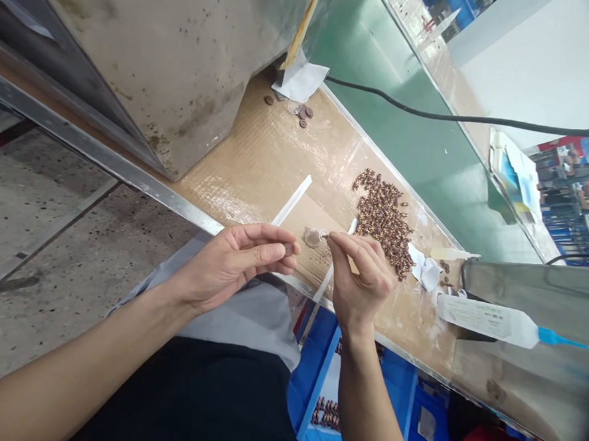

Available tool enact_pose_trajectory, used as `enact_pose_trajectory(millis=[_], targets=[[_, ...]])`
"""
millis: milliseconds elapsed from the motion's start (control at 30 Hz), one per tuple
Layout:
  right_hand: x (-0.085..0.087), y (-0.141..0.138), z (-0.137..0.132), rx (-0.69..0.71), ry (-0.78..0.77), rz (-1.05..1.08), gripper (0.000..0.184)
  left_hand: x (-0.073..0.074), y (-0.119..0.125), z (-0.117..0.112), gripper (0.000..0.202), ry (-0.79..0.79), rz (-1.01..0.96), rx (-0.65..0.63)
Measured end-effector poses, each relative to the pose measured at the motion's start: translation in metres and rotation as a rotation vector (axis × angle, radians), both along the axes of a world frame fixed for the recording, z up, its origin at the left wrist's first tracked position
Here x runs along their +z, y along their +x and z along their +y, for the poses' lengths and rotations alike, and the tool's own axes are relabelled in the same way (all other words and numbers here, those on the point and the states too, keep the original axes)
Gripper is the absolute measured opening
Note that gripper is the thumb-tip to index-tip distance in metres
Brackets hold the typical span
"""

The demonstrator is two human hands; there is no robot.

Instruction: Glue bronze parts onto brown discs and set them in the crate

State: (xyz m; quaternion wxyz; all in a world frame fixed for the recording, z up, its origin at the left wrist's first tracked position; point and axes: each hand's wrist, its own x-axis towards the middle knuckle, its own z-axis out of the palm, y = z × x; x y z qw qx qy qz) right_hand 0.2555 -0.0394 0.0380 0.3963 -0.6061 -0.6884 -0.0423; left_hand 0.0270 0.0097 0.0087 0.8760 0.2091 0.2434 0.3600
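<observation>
My left hand (242,260) is closed in a pinch, holding a small brown disc (289,249) between thumb and fingertips above the bench edge. My right hand (358,274) is pinched on a tiny brown part (325,236), held close to a small clear round dish (313,237) on the cardboard-covered bench (268,159). The two hands are a few centimetres apart. A heap of several small brown parts (384,219) lies just beyond my right hand. Two white plastic strips (292,200) lie on the bench near my hands.
A white glue bottle with blue nozzle (498,321) lies at the right. A metal machine housing (174,60) stands at the back left, with a few brown discs (302,113) near it. A black cable (431,114) crosses the green surface. Blue bins (314,388) sit under the bench.
</observation>
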Motion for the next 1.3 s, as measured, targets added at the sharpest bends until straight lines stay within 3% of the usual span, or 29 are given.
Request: enact_pose_trajectory(millis=[433, 633, 800, 1033, 1300], targets=[[-0.009, 0.004, 0.001, 0.012, 0.031, 0.032, 0.019, 0.0, 0.001, 0.0, 0.019, -0.032, -0.033, -0.013], [0.014, -0.005, -0.01, -0.018, 0.21, 0.151, 0.036, 0.003, 0.008, -0.001, 0.019, -0.046, -0.085, -0.022], [0.034, -0.031, -0.028, 0.002, 0.056, 0.514, 0.028, 0.007, 0.017, -0.007, 0.022, -0.096, -0.089, -0.034], [0.025, -0.053, -0.035, 0.101, -0.082, 0.928, 0.015, 0.007, 0.024, -0.017, 0.021, -0.081, -0.125, -0.027], [0.022, -0.053, -0.033, 0.06, -0.101, 0.993, 0.007, 0.012, 0.021, -0.017, 0.022, -0.086, -0.135, -0.081]])
